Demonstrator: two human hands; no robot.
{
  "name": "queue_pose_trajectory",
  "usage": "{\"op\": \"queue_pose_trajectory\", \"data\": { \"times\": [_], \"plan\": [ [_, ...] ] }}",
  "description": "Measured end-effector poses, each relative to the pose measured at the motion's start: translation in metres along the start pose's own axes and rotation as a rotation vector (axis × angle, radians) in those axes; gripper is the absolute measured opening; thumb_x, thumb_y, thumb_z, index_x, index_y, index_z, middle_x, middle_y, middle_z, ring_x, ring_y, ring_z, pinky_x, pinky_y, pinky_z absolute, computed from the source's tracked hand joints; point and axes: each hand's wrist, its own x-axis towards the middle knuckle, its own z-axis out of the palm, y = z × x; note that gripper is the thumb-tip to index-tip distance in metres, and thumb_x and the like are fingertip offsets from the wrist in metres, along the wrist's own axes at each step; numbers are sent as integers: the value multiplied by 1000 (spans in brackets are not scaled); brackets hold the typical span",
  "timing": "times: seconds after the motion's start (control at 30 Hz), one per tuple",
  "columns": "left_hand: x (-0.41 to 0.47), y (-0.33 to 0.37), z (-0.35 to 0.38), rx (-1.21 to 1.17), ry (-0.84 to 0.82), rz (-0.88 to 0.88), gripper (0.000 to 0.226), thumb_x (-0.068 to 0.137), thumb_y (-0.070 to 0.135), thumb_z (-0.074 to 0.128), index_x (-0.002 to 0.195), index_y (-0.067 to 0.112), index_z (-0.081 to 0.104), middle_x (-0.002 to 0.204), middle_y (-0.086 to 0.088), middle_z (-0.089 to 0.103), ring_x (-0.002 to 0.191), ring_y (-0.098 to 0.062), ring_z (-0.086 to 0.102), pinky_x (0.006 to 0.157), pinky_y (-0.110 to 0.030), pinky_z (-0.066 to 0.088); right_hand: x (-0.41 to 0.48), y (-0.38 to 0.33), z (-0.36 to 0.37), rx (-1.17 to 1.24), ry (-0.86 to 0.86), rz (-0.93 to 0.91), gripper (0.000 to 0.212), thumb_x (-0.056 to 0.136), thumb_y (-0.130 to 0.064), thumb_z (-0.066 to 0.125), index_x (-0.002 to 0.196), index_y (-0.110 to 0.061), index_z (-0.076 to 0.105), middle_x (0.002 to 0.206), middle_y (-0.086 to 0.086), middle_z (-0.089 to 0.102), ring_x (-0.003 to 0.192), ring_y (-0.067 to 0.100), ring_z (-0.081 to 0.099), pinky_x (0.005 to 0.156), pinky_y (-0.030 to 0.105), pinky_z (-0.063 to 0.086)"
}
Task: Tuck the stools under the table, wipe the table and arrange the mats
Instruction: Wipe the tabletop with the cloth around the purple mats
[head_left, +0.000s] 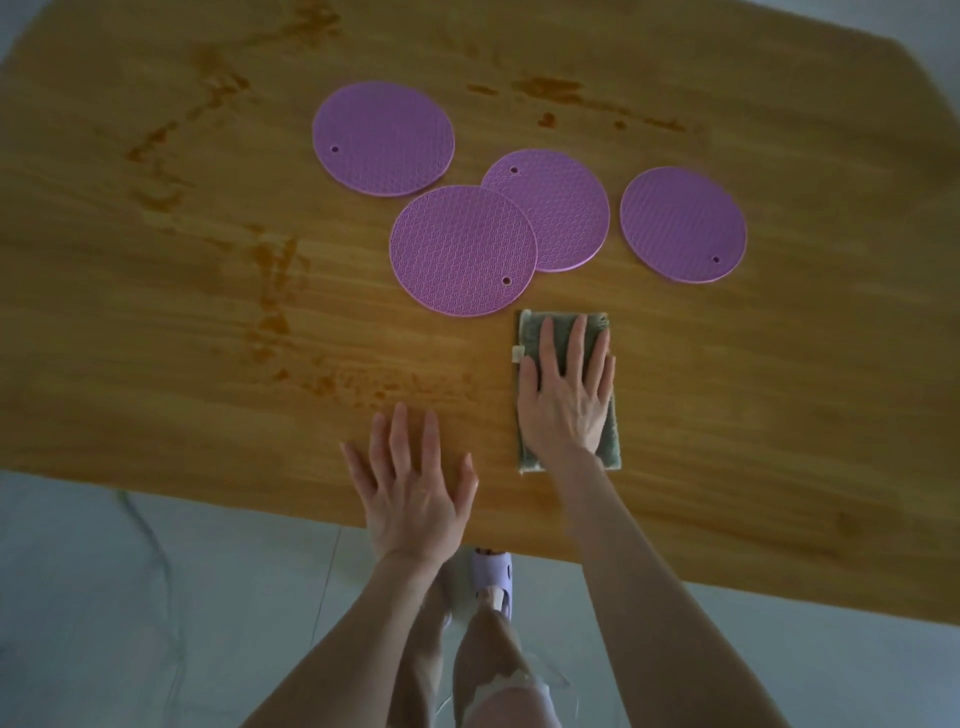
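My right hand (566, 395) pressed flat on the cloth (530, 332), my left hand (415, 493) lay flat and empty on the counter (779, 415). Wiping looked barely started: stains (270, 291) everywhere, mats (462, 249) scattered, stools unseen.

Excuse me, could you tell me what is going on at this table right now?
A person seems to be wiping the wooden table. Their right hand presses flat on a green cloth near the front edge, fingers straight, and the left hand rests open on the bare wood beside it. Brown smears show on the left and far side. Four round purple mats lie loosely in the middle, one overlapping another, not yet arranged.
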Motion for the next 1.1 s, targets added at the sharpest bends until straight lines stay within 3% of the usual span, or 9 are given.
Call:
{"op": "queue_pose_trajectory", "data": {
  "times": [0.13, 0.33, 0.4, 0.53, 0.73, 0.87, 0.97, 1.1],
  "plan": [
    [-1, 0, -1, -8, -2, 2, 64, 87, 55, 36, 134, 12, 46, 143, -20, 39, 135, -39, 29, 110, -64, 14, -36, 24, 1, -37, -14, -160, 58, 96, -53, 11, 150, -33, 10, 160, 1, 5, 147, 27, 1, 116, 37, -5],
    [-1, 0, 0, -23, -10, -3, 62, 88, 53, 36, 134, 13, 47, 143, -19, 38, 134, -39, 30, 111, -63, 12, 15, 29, -9, -31, -27, 75, 57, 98, -51, 11, 151, -33, -1, 160, 3, -9, 146, 27, -12, 118, 42, -7],
    [0, 0, -1, -24, 1, -11, 63, 88, 53, 36, 133, 12, 49, 142, -20, 38, 133, -39, 32, 111, -63, 12, 20, 11, -8, -10, -25, 26, 56, 100, -49, 14, 151, -32, -2, 160, 4, -9, 145, 29, -14, 117, 42, -9],
    [-3, 13, -7, -44, 54, -2, 58, 90, 50, 38, 131, 10, 48, 137, -21, 44, 129, -38, 34, 109, -65, 16, -6, 29, -7, -23, -16, -176, 57, 96, -52, 11, 149, -32, 8, 160, 4, 7, 147, 30, 2, 117, 39, -2],
    [-9, 55, -1, -72, -68, -3, 56, 89, 53, 36, 131, 17, 46, 139, -16, 42, 127, -35, 36, 108, -65, 19, 54, 68, -28, -53, -23, -30, 58, 99, -50, 14, 152, -29, 4, 160, 5, -3, 146, 29, -7, 118, 41, -4],
    [-11, 55, 7, -16, -107, 19, 59, 92, 57, 26, 132, 17, 44, 139, -16, 39, 129, -36, 34, 108, -67, 13, 71, 52, -26, -22, -2, -97, 56, 100, -47, 18, 152, -30, 5, 160, 3, -4, 146, 29, -11, 117, 39, -8],
    [-11, 57, 7, 2, -123, 13, 62, 93, 59, 18, 132, 17, 42, 139, -16, 39, 129, -37, 32, 107, -68, 13, 52, 70, -26, -49, -10, -188, 60, 95, -54, 9, 151, -31, 10, 160, 1, 2, 147, 27, -5, 116, 36, -8],
    [-11, 58, 5, 0, -132, 3, 63, 93, 59, 15, 131, 16, 42, 138, -16, 39, 130, -37, 32, 107, -68, 13, 64, 82, -30, -63, -29, -142, 61, 95, -54, 9, 151, -32, 7, 160, 1, -1, 147, 25, -6, 116, 36, -8]
  ]
}}
